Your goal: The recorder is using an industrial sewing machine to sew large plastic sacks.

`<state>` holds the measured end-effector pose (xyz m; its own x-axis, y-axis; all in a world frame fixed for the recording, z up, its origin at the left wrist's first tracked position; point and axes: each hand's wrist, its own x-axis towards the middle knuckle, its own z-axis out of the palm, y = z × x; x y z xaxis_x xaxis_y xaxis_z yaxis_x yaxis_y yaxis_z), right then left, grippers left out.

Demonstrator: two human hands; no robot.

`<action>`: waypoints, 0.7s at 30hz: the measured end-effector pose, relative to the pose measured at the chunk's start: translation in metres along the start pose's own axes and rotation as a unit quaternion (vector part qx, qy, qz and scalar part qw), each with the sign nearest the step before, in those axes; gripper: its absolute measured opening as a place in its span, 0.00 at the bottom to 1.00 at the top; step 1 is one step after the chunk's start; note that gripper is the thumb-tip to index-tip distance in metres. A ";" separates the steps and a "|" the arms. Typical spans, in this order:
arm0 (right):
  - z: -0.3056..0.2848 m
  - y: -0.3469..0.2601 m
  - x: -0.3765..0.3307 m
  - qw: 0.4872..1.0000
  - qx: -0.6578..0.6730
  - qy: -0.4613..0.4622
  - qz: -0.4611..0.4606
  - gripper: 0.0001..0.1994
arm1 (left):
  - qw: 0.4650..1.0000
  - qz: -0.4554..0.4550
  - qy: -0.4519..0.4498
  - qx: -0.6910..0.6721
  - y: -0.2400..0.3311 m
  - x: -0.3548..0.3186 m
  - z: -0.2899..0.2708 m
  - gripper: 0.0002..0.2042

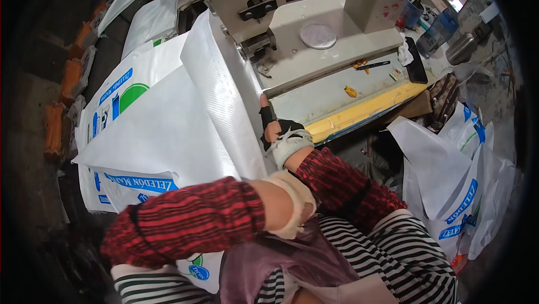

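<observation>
A large white woven sack [168,116] with blue and green print lies at my left, and its long edge runs up beside the sewing machine [342,29]. At that edge, just below the machine's sewing head, is my right hand [273,127] in a black fingerless glove. One finger points up along the sack's edge, while a bent finger shows below it; the hand appears closed on the material. Under my right forearm, my left arm ends in a cream cuff [297,200]. The fingers of my left hand are hidden.
A yellow-edged work table [365,110] carries a black pen [373,65] and a dark phone [416,60]. Beyond these stand a clear jug [438,32] and a metal flask [463,48]. More printed sacks [443,175] hang at right; folded white sacks [151,20] lie far left.
</observation>
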<state>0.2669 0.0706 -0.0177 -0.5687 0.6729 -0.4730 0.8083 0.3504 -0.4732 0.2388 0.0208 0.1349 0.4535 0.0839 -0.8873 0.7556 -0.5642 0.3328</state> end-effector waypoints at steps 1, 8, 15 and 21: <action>0.000 0.003 -0.001 1.000 0.001 -0.001 0.001 0.20 | 0.994 0.019 0.107 0.022 -0.009 -0.018 0.001 0.11; -0.014 0.001 -0.038 0.998 -0.062 -0.002 -0.020 0.34 | 0.989 -0.066 0.114 0.060 -0.018 -0.099 0.005 0.08; -0.008 0.007 0.032 0.989 -0.132 0.050 -0.029 0.30 | 0.971 -0.002 0.228 -0.074 -0.016 0.014 0.035 0.08; -0.036 0.031 0.059 0.857 0.435 0.110 -0.255 0.26 | 0.920 -0.129 0.371 0.010 -0.088 0.015 -0.008 0.09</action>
<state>0.2638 0.1439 -0.0335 -0.6944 0.7164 0.0670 -0.0111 0.0824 -0.9965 0.1828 0.0777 0.0951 0.4638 0.7502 -0.4712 0.8777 -0.4613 0.1295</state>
